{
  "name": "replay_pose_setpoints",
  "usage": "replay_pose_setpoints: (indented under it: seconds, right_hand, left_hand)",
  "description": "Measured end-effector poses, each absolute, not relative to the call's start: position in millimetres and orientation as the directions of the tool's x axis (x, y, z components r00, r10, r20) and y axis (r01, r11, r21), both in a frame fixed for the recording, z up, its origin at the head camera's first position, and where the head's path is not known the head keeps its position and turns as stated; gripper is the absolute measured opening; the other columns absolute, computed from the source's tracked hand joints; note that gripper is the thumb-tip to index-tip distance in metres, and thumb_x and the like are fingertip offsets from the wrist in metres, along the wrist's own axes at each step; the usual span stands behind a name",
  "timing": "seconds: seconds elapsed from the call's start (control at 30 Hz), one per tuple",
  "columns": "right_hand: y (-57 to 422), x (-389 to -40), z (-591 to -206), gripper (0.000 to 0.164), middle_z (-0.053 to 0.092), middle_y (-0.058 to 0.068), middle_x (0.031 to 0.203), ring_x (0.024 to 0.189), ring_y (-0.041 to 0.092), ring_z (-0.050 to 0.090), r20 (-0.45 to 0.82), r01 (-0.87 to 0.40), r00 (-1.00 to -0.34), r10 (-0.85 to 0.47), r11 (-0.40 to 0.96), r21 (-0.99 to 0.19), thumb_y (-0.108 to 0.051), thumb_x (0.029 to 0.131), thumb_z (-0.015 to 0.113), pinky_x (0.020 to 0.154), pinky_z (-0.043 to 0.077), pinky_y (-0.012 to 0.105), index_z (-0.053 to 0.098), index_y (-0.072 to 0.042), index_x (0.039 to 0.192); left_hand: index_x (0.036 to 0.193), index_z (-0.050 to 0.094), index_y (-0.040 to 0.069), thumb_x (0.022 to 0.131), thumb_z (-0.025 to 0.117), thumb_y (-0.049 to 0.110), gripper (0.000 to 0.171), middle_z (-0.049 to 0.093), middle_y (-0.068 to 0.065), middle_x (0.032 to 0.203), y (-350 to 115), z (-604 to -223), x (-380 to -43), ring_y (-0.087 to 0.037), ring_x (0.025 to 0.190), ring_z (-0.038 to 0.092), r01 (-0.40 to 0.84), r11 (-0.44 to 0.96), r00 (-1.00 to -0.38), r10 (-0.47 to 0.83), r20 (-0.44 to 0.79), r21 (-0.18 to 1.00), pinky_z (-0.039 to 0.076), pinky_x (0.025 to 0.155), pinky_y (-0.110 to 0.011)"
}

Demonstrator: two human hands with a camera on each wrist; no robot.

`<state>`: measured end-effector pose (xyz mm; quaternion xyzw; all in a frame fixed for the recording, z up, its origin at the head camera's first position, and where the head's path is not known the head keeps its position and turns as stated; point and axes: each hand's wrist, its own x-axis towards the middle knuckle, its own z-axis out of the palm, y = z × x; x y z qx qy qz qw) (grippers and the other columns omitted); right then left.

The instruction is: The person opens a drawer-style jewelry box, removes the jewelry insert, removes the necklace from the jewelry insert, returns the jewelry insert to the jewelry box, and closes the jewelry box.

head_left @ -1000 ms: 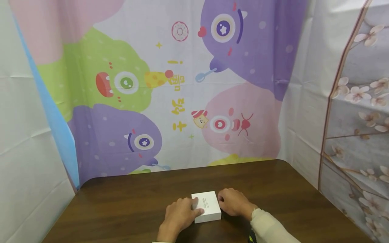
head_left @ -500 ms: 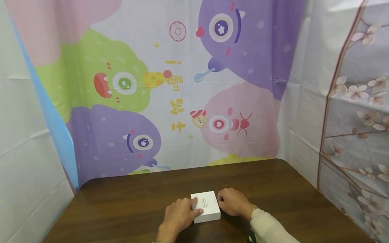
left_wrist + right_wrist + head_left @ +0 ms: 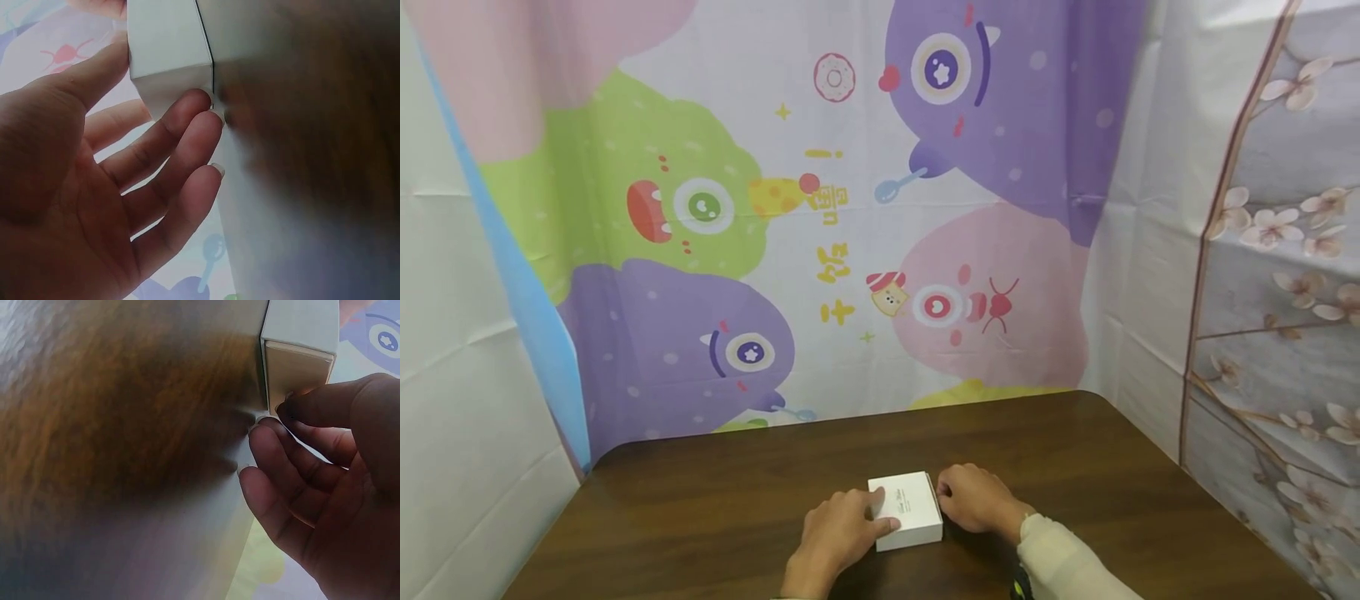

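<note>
A small flat white box (image 3: 904, 510) with fine dark lettering on top lies on the brown table, near its front. My left hand (image 3: 837, 533) grips the box's left end, its thumb at the front of the lid and a fingertip farther back; the left wrist view shows the other fingers (image 3: 197, 134) loosely bent beside the end. At the opposite end, my right hand (image 3: 976, 498) has its fingers curled in. The right wrist view shows an inner drawer (image 3: 297, 369) inside the sleeve, pinched low at its end by thumb and finger. A thin gap shows along the sleeve's right edge.
The dark wood table (image 3: 715, 483) extends behind and to both sides of the hands. A cartoon-printed curtain (image 3: 842, 367) hangs at its back edge. Pale cloth (image 3: 467, 375) hangs at the left and a blossom-printed cloth (image 3: 1277, 333) at the right.
The left hand and the box have shifted slightly left, while the right hand stays nearly in place. A narrow gap now shows at the box's right edge. The head view has turned a little.
</note>
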<state>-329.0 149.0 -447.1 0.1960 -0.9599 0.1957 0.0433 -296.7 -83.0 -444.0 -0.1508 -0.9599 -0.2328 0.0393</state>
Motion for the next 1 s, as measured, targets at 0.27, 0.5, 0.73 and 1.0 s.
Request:
replay_pose_setpoints:
  seconds: [0.27, 0.5, 0.73, 1.0]
  right_hand:
    - [151.0, -329.7, -448.5, 0.015, 0.055, -0.009, 0.071, 0.064, 0.011, 0.05, 0.148, -0.392, -0.92, -0.363, 0.846, -0.36, -0.015, 0.088, 0.067, 0.061, 0.045, 0.039, 0.063, -0.019, 0.074]
    - [151.4, -330.5, -448.4, 0.015, 0.054, -0.009, 0.069, 0.062, 0.011, 0.05, 0.14, -0.391, -0.92, -0.365, 0.847, -0.361, -0.015, 0.088, 0.066, 0.058, 0.043, 0.037, 0.063, -0.019, 0.074]
    - [150.8, -327.9, -446.5, 0.019, 0.053, -0.009, 0.068, 0.061, 0.011, 0.049, 0.164, -0.405, -0.914, -0.37, 0.842, -0.357, -0.013, 0.087, 0.068, 0.056, 0.043, 0.037, 0.061, -0.019, 0.071]
    - [151.5, -330.4, -448.8, 0.018, 0.053, -0.009, 0.068, 0.062, 0.011, 0.049, 0.157, -0.396, -0.918, -0.364, 0.847, -0.355, -0.014, 0.087, 0.067, 0.058, 0.043, 0.037, 0.061, -0.02, 0.071]
  left_hand:
    - [0.131, 0.069, 0.02, 0.083, 0.075, 0.054, 0.06, 0.071, -0.011, 0.119, -83.2, -445.0, -295.6, -0.033, 0.096, 0.068, 0.31, 0.843, -0.951, 0.274, 0.144, 0.439, 0.047, 0.067, -0.05]
    - [0.131, 0.069, 0.022, 0.083, 0.075, 0.054, 0.058, 0.074, -0.007, 0.11, -84.3, -444.2, -296.4, -0.032, 0.095, 0.069, 0.319, 0.84, -0.948, 0.282, 0.149, 0.439, 0.047, 0.065, -0.049]
    - [0.13, 0.07, 0.023, 0.083, 0.075, 0.054, 0.057, 0.074, -0.008, 0.112, -85.3, -445.0, -296.0, -0.034, 0.098, 0.069, 0.329, 0.839, -0.944, 0.287, 0.161, 0.433, 0.047, 0.066, -0.05]
    - [0.13, 0.07, 0.023, 0.083, 0.076, 0.054, 0.057, 0.072, -0.01, 0.116, -84.9, -443.9, -295.9, -0.034, 0.098, 0.068, 0.318, 0.843, -0.948, 0.275, 0.161, 0.433, 0.047, 0.065, -0.05]
